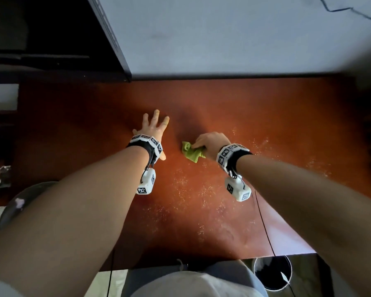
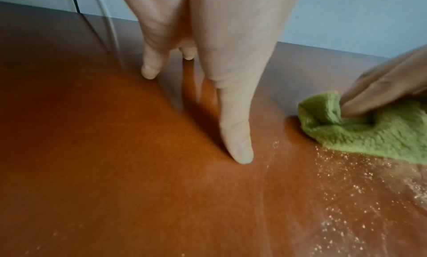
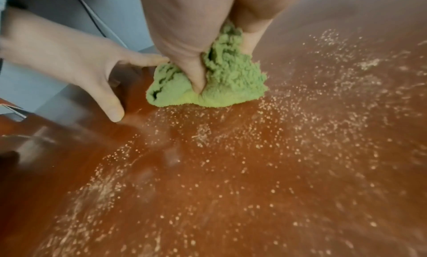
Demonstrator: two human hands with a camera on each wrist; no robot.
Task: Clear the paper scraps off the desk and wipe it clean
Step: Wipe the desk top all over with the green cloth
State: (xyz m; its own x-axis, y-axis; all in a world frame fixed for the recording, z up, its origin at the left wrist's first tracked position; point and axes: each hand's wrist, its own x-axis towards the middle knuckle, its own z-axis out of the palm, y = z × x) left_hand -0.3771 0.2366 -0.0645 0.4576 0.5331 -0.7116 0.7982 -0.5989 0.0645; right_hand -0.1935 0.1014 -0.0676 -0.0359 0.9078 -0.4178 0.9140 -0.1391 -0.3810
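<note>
Left hand [image 1: 153, 127] flat on desk [image 1: 266, 116], fingers spread and straight, holding nothing. Right hand [image 1: 212, 141] arched, fingers clamped on bunched green cloth [image 1: 192, 152], pressing it down amid crumbs [image 3: 254, 151].

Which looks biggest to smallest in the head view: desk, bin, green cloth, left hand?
1. desk, by far the largest.
2. bin, partly hidden under the desk edge.
3. left hand and green cloth look about alike; the right hand covers part of the cloth, so no ranking between them.

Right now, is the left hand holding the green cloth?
No, the left hand rests open on the desk; the right hand grips the green cloth.
</note>
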